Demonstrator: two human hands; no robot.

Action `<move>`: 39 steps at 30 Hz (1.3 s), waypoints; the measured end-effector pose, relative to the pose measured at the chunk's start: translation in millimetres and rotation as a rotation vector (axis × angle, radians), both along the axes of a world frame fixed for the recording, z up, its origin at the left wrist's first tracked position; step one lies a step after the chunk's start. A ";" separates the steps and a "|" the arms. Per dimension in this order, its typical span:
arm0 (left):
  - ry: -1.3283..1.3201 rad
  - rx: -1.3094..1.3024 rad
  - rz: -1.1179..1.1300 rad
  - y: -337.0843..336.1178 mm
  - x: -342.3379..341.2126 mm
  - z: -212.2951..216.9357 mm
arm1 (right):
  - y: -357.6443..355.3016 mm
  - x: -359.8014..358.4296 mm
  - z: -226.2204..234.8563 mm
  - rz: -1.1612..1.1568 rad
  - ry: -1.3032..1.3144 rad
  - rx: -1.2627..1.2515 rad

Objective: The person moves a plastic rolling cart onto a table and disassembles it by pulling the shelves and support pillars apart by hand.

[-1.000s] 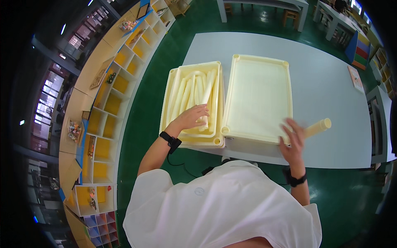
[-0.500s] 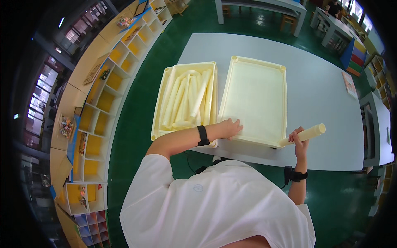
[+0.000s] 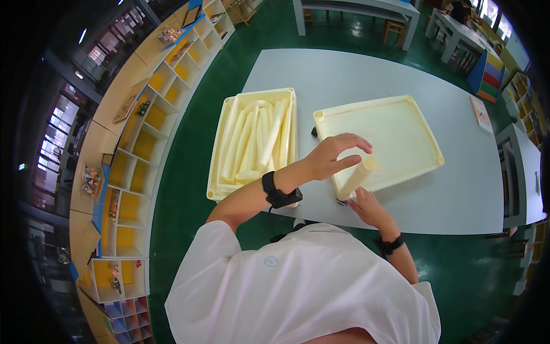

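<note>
A shallow cream tray point(image 3: 395, 123) lies turned at an angle on the white table, with small dark pieces under its left corners. At its near-left corner stands a cream tube point(image 3: 354, 179), leaning a little right. My left hand point(image 3: 338, 156) arches beside the tube's upper end, thumb and fingers apart, holding nothing. Low down, my right hand point(image 3: 371, 209) reaches its spread thumb and forefinger to the tube's foot and the tray corner; its other fingers are partly hidden. To the left, a deeper cream tray point(image 3: 215, 163) holds several cream tubes point(image 3: 252, 140).
The white table point(image 3: 470, 195) bears a flat booklet point(image 3: 481, 113) at its right. A long low shelf unit point(image 3: 134, 172) with yellow-backed compartments runs along the left. More tables point(image 3: 355, 8) stand at the back, where a person point(image 3: 460, 11) sits at the right.
The shallow tray has turned clockwise, bringing the tube's corner to the near left. The tube has swung upright. My left hand has left the tray's edge and risen; my right hand has moved left.
</note>
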State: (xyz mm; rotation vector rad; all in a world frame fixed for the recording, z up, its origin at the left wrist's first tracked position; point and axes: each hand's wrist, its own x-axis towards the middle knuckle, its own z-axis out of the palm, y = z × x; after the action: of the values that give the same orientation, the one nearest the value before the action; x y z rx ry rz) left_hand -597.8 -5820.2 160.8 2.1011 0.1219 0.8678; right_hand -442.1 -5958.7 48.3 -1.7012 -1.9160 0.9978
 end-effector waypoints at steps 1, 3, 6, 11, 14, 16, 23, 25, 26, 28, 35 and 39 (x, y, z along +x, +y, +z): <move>0.003 -0.001 0.004 -3.5 -5.3 5.6 | 7.0 -8.2 -2.9 -0.008 -0.069 0.059; -0.006 -0.577 -0.364 -10.7 -13.4 10.5 | 19.2 -10.7 -13.5 -0.013 -0.136 0.117; -0.069 -0.544 0.021 -20.1 -23.2 1.7 | 33.4 3.0 -39.7 -0.036 -0.544 0.141; -0.145 -0.672 0.406 -19.7 -37.0 5.8 | 29.5 26.9 -62.8 -0.183 -0.563 0.107; -0.122 -0.669 0.205 -13.9 -46.8 0.0 | 23.5 24.4 -65.8 -0.175 -0.589 0.161; -0.106 -0.653 0.046 -0.2 -53.3 -3.4 | 26.2 23.2 -62.8 -0.172 -0.595 0.123; 0.020 -0.548 -0.145 -11.5 -58.6 6.3 | 19.3 16.6 -60.3 -0.141 -0.569 0.141; 0.009 -0.582 0.109 -26.5 -58.1 4.8 | 16.5 14.3 -60.9 -0.126 -0.546 0.125; -0.114 -0.609 0.252 -32.2 -53.6 2.9 | 18.7 14.2 -61.8 -0.131 -0.540 0.124; -0.254 -0.625 0.433 -36.8 -52.0 2.6 | 18.8 12.4 -63.2 -0.159 -0.571 0.160; -0.170 -0.618 -0.138 -8.9 -72.7 5.4 | 19.9 12.3 -63.3 -0.180 -0.546 0.183; 0.005 -0.555 -0.415 2.7 -78.8 9.6 | 20.1 7.1 -55.9 -0.157 -0.522 0.175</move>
State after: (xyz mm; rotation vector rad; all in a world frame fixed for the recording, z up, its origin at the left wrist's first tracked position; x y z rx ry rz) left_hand -676.6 -5817.5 170.3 1.5295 -0.0664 0.5028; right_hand -435.1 -5938.6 -7.6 -2.1099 -2.0493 0.3300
